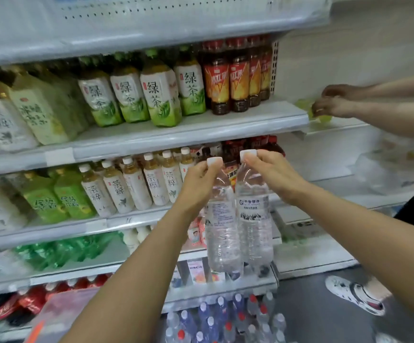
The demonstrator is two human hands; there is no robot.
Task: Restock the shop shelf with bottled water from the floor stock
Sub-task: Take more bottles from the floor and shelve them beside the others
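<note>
Before drinks shelf (176, 134), two water bottles hang side by side. Left hand (201, 174) fingers pinch left bottle (222, 226) at cap, right hand (272, 172) likewise on right bottle (253, 219). Bottle bases blurred. Floor stock (225, 320) below, cut off by frame edge. Second person's hands (334, 102) at neighbouring shelf.

Across the upper frame in front of you, the upper shelf (176, 134) carries green tea bottles (161, 95) at centre, with red-labelled tea bottles (238, 78) just to their right. The middle shelf (77, 226) holds white-capped tea bottles (136, 189) beside green-labelled bottles (59, 196) at left. At bottom centre, capped water bottles (225, 320) stand packed together, next to the dark floor (324, 305).
</note>
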